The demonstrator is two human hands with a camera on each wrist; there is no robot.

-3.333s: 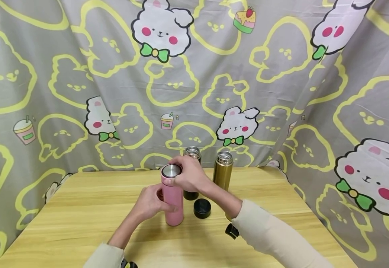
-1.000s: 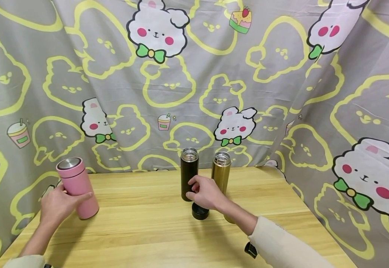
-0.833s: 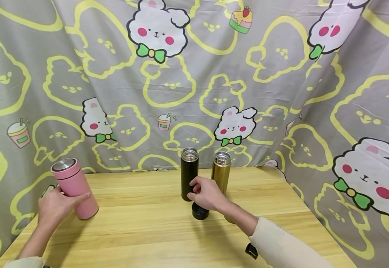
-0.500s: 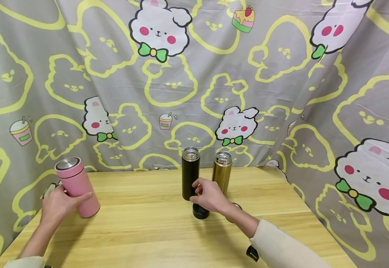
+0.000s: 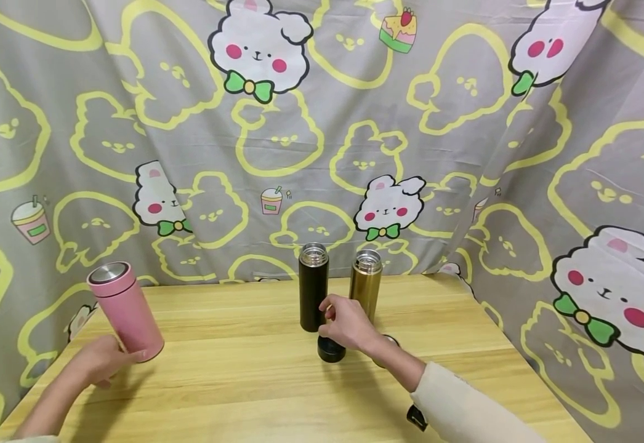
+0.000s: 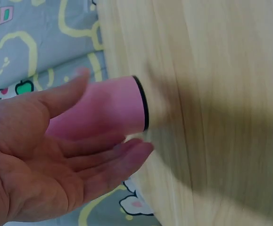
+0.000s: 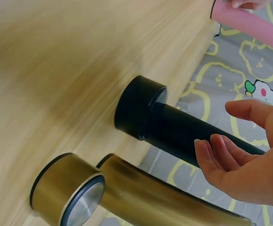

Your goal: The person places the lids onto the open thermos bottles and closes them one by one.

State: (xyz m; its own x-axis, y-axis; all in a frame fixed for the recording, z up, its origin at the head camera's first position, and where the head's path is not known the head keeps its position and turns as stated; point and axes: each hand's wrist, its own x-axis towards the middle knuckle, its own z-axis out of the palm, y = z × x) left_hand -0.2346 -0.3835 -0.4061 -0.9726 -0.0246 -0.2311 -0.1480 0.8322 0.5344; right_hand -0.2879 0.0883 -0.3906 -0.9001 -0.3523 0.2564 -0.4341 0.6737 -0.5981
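1. Table (image 5: 228,394) of pale wood carries three thermos flasks, with a cartoon-print curtain (image 5: 189,147) hanging beyond its far edge.
2. The pink flask (image 5: 133,320) stands at the left, well apart from the others, its pink lid (image 5: 109,272) on. Being capped may be why it has a place of its own; its lean in the head view looks like lens stretch.
3. The left hand (image 5: 100,362) is beside the pink flask's base, near side, with thumb and fingers spread well apart and not wrapped round it. Whether the thumb touches the wall I cannot tell. The flask seems to rest on its base without support.
4. Farther right, the black flask (image 5: 312,295) and, just right of it, the gold flask (image 5: 367,286) stand upright, mouths uncovered.
5. The black lid (image 5: 331,351) sits on the near side of the black flask; the gold lid (image 7: 63,179) sits on the near side of the gold one, mostly hidden by the forearm in the head view. Each is probably set there to keep matching colours together.
6. The right hand (image 5: 346,323) hovers over the black lid, fingers loosely bent, thumb apart, pinching nothing. This pose likely keeps it close to both flasks and lids.
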